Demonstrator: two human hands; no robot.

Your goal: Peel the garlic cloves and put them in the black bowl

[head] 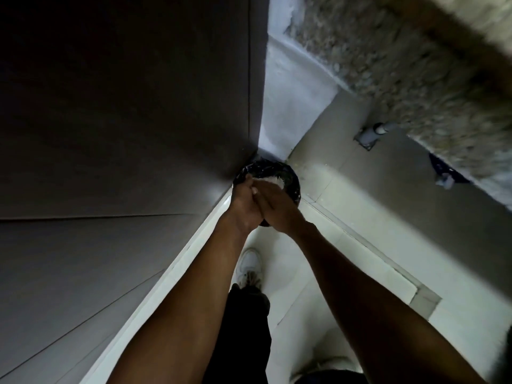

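- Standing over a black container (291,176) on the floor in the corner, by the dark panel (124,106).
- Container lined w/ black plastic; pale white stuff (273,180) inside, prob. peel, can't confirm.
- Left hand (245,202) & right hand (277,209) pressed together above it, fingers overlapping; grip unclear.
- No cloves discernible.
- White shoe (250,266) on pale tile floor (346,259).

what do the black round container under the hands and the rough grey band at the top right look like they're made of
Black round container: its glossy, crinkled highlights suggest a thin plastic liner, though that is uncertain; pale scraps lie inside. Rough grey band: coarse, speckled and matte, likely stone or pebbled concrete, though motion blur hides detail.
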